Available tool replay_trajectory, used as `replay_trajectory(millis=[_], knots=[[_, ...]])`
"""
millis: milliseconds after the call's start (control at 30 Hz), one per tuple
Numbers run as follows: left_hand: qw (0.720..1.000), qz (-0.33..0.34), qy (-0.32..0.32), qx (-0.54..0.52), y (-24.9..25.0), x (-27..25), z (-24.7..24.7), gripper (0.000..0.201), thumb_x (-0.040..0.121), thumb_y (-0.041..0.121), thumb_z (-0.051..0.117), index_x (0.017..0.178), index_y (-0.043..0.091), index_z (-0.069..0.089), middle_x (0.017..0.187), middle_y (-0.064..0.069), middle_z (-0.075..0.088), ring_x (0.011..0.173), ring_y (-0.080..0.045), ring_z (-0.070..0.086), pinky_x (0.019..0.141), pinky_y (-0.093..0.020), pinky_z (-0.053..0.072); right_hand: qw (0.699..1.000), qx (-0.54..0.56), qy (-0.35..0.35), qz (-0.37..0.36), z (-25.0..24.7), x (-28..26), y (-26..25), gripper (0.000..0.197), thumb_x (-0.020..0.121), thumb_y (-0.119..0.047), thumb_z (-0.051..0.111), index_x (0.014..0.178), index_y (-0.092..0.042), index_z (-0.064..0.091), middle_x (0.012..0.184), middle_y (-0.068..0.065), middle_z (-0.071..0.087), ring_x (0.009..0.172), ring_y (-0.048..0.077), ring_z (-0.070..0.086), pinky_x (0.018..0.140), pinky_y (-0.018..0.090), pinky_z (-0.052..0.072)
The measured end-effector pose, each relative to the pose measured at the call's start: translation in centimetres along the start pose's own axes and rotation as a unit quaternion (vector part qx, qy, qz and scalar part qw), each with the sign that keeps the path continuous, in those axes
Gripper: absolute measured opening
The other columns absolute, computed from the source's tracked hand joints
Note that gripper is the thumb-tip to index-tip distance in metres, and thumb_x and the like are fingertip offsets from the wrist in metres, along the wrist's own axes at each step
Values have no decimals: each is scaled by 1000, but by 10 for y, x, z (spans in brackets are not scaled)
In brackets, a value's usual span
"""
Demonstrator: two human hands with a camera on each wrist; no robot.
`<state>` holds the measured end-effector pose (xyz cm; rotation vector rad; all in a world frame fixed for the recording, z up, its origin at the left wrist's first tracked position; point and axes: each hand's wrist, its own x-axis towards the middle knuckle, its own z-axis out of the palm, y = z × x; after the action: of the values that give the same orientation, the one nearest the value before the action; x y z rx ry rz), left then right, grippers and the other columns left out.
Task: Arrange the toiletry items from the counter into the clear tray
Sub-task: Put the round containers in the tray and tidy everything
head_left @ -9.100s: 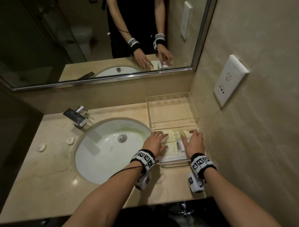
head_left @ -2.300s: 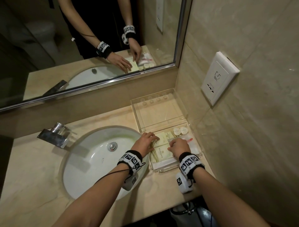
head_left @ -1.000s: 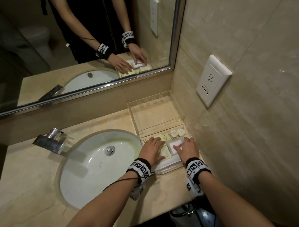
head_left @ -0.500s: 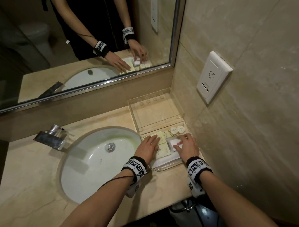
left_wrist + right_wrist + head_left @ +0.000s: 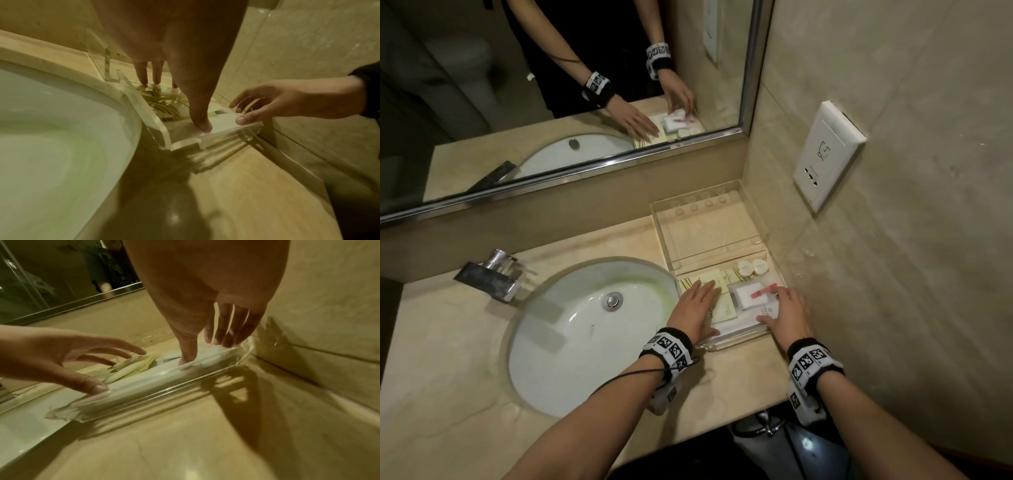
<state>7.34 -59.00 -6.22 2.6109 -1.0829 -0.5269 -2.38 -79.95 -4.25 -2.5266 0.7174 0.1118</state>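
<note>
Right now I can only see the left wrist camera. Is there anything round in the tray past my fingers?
Observer: Yes. Two round white lids sit side by side at the far end of the near section of the clear tray.
Operator: What is my other hand touching?
Observer: The right hand rests with straight fingers on a clear packet that has a pink stick inside.
Operator: Is the back part of the tray full?
Observer: No. I see no items in the far section.
</note>
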Motion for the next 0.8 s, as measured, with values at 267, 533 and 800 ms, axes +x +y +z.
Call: replay_trajectory(millis=[267, 533, 800], knots=[[982, -74, 141, -104, -5, -12, -19, 51, 83, 37, 68, 126, 14, 52, 132, -5, 50, 123, -22, 43, 106, -38, 39, 998, 43, 42, 26, -4, 0, 2, 36, 83, -24, 73, 112, -18, 54, 115, 3, 55, 104, 21, 57, 90, 41, 53], [844, -340, 77, -407, -18, -33, -32, 27, 83, 17, 71, 93, 12, 46, 76, -4, 56, 70, -23, 58, 78, -40, 54, 983, 79, -45, 160, -3, -7, 13, 38, 86, -33, 69, 106, -10, 47, 102, 10, 64, 90, 30, 64, 79, 44, 56], [704, -410, -22, -579, 0, -40, -32, 26, 83, -5, 65, 104, 5, 54, 77, -16, 60, 61, -25, 58, 58, -32, 56, 880, 314, -130, 332, 0, -6, 11, 39, 89, -25, 68, 109, 6, 55, 82, 21, 69, 63, 34, 74, 66, 50, 62]])
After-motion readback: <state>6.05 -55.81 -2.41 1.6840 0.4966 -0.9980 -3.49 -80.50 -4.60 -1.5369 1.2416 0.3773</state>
